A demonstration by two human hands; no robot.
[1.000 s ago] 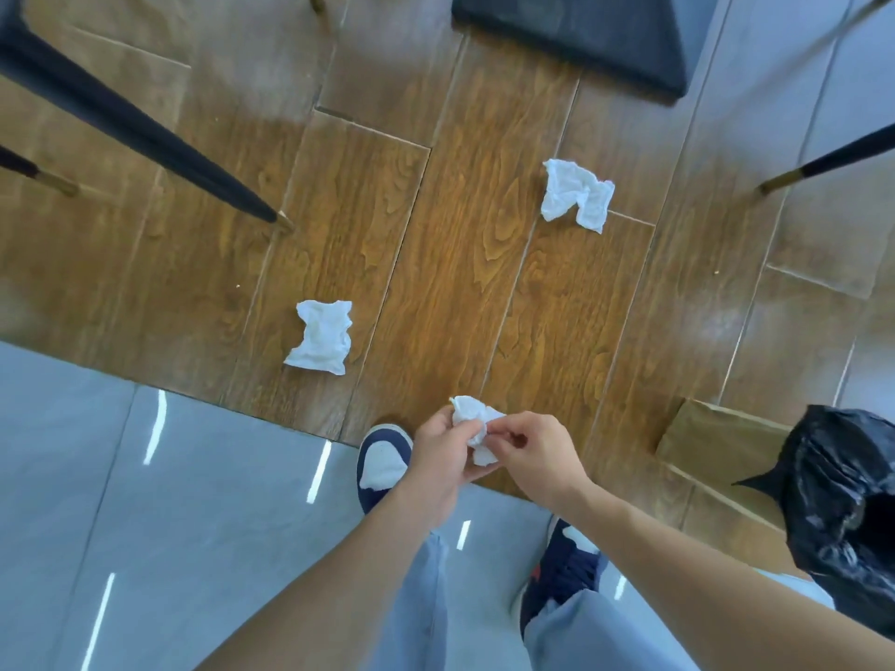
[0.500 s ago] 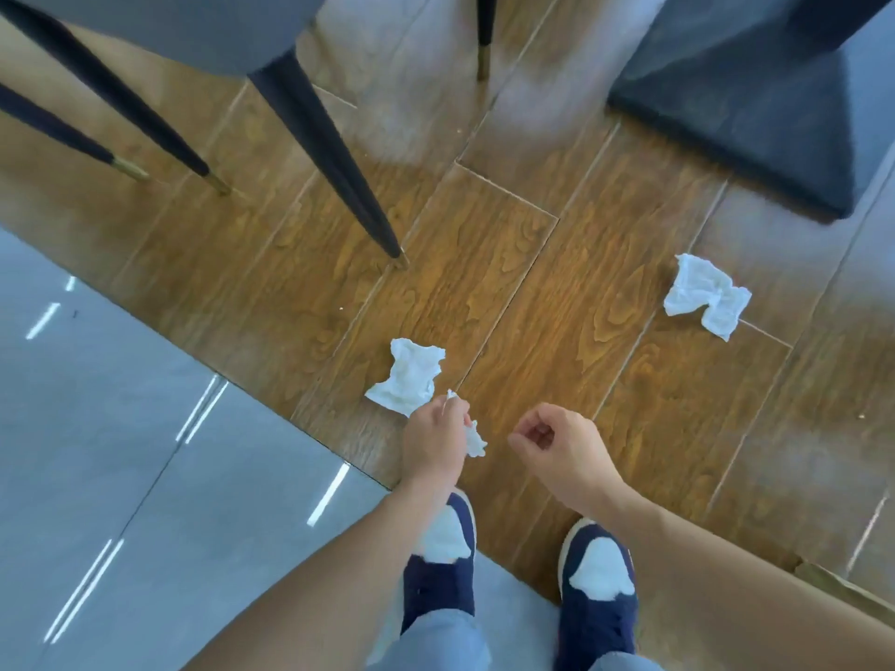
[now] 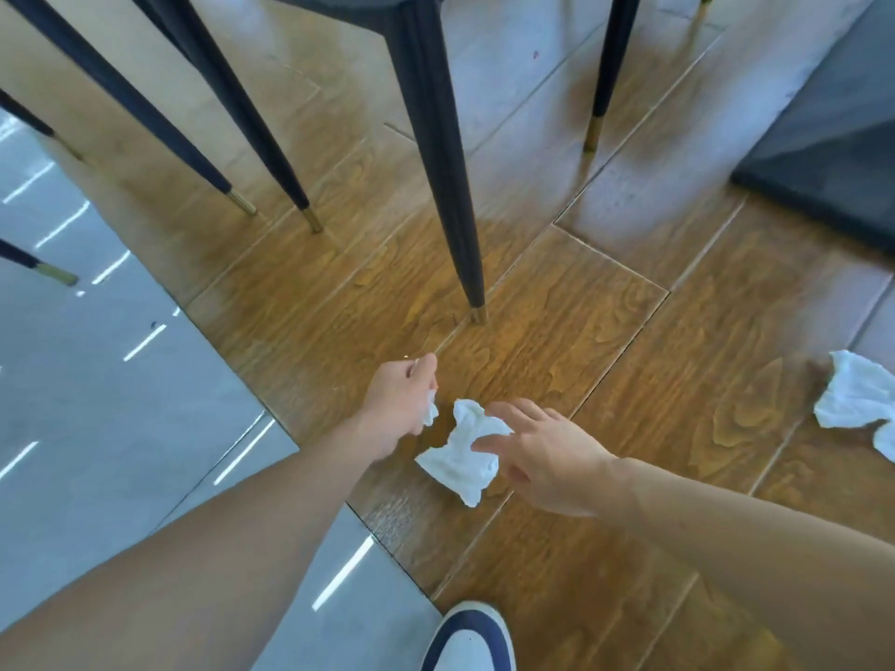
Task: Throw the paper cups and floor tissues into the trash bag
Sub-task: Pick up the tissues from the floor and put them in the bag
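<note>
Right hand closing in on the floor tissue.
Crumpled tissue (image 3: 460, 452) lies on the wood floor (image 3: 605, 380) between both hands, long axis running near-to-far. Right hand (image 3: 542, 452) spread wide, fingers (image 3: 506, 409) just over its right edge; left hand (image 3: 402, 401) beside it, curled around a small tissue wad (image 3: 430, 408). Another tissue (image 3: 862, 399) well right.

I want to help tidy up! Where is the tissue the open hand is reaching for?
The crumpled tissue lies on the wooden floor low in the middle of the head view, under the right hand's fingertips, beside the left hand.

Head view, steeply down, floor (image 3: 557, 331) near
</note>
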